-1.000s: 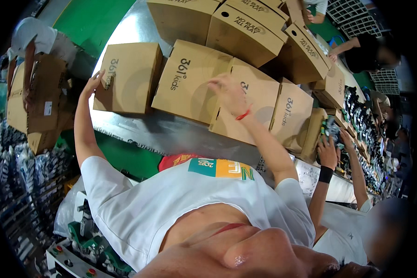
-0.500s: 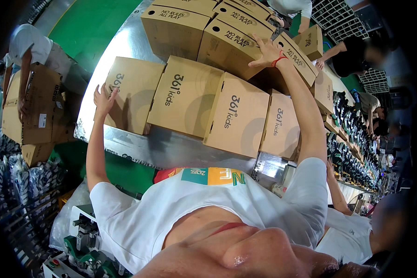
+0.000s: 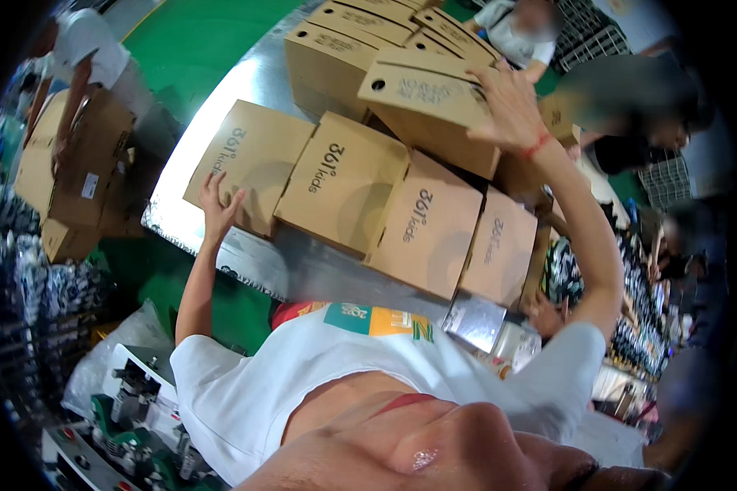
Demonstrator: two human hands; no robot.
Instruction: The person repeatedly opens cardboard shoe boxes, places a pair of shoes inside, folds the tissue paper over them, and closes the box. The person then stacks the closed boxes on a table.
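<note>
reaching up with right hand (image 3: 512,106), fingers spread flat on the tilted top cardboard box (image 3: 422,98) of the stack. left hand (image 3: 219,204) open, palm against the near edge of the leftmost box (image 3: 250,159) lying on the metal table (image 3: 221,250).

Boxes crowd the metal table (image 3: 180,214) ahead of me.
I see 4 cartons in a front row, more stacked behind; my left hand (image 3: 219,206) touches the leftmost carton (image 3: 250,164), my right hand (image 3: 509,106) the upper carton (image 3: 426,102).
</note>
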